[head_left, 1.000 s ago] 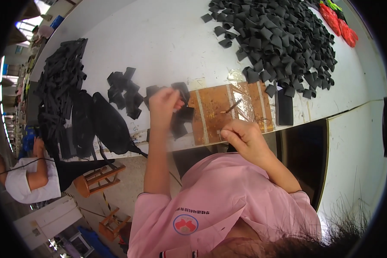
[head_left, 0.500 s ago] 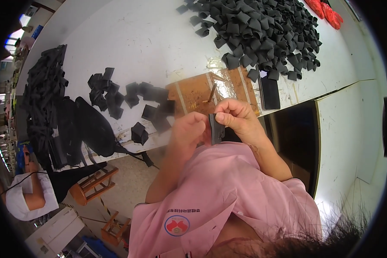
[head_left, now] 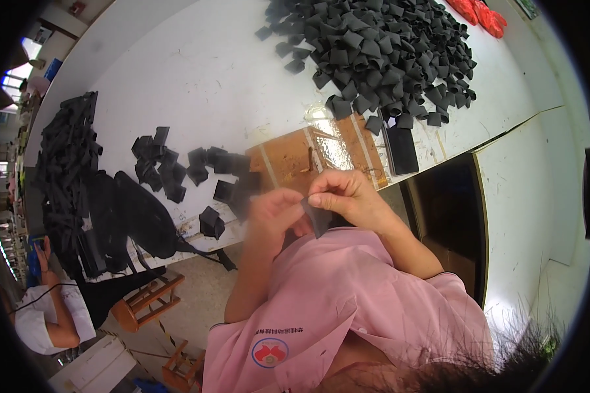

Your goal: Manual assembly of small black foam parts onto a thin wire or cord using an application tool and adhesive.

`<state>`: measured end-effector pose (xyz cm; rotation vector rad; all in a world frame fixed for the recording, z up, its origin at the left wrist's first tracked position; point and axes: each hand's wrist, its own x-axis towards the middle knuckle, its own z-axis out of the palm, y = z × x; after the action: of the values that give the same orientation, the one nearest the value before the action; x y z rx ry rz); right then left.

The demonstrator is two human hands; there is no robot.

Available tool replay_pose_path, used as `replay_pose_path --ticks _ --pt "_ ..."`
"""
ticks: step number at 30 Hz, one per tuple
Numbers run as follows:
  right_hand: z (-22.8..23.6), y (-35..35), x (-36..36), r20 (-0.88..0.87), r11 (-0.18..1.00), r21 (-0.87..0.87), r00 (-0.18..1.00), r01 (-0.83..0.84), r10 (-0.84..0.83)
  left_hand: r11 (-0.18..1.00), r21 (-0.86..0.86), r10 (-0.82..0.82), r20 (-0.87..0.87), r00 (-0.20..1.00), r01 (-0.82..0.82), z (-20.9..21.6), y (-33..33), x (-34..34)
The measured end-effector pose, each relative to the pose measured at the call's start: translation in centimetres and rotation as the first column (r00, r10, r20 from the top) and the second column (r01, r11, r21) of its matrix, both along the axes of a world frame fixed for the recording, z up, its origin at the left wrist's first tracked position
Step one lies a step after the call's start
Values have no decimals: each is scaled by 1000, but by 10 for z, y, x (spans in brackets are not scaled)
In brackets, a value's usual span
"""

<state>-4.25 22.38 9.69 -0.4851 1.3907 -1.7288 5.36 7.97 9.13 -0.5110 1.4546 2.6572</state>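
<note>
A small dark fabric piece (head_left: 318, 221), black or deep grey, hangs between my two hands just in front of the pink shirt. The thumb and fingers of my right hand (head_left: 342, 194) pinch its top edge. My left hand (head_left: 274, 211) meets the same edge from the other side, fingertips pressed together; it is a little blurred. Beyond my hands lies a brown board (head_left: 282, 157) with pale strips and shiny tape, and a short upright peg (head_left: 310, 159) stands on it. Loose black fabric pieces (head_left: 229, 162) lie left of the board.
A large heap of folded black pieces (head_left: 380, 56) covers the table's far right. Long black strips (head_left: 65, 177) and a black bag (head_left: 144, 216) fill the left edge. A black phone-like slab (head_left: 401, 149) lies beside the board. A co-worker in white (head_left: 56, 321) is at lower left.
Both hands have moved slightly left and closer to my body with the fabric piece. The piece now tilts and shows a wider face. The whole view has shifted a little.
</note>
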Motion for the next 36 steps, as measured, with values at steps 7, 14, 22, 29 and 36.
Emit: replay_pose_path --ticks 7,14,22,29,36 --pt "14 -8 11 -883 882 8 417 471 -214 893 -417 212 50 976 -172 5 10 -1" --pt "8 -12 18 -915 919 -96 330 383 -233 524 -764 232 -296 927 -375 2 28 -5" --pt "-8 -18 9 -953 850 -132 169 509 -249 788 -301 538 -90 838 -538 12 35 -20" --pt "3 -10 1 657 955 -195 753 223 -42 845 -356 363 -168 917 -400 0 24 -18" --pt "29 -10 -18 -9 997 -51 999 51 -52 924 204 345 -84 935 -323 31 11 -33"
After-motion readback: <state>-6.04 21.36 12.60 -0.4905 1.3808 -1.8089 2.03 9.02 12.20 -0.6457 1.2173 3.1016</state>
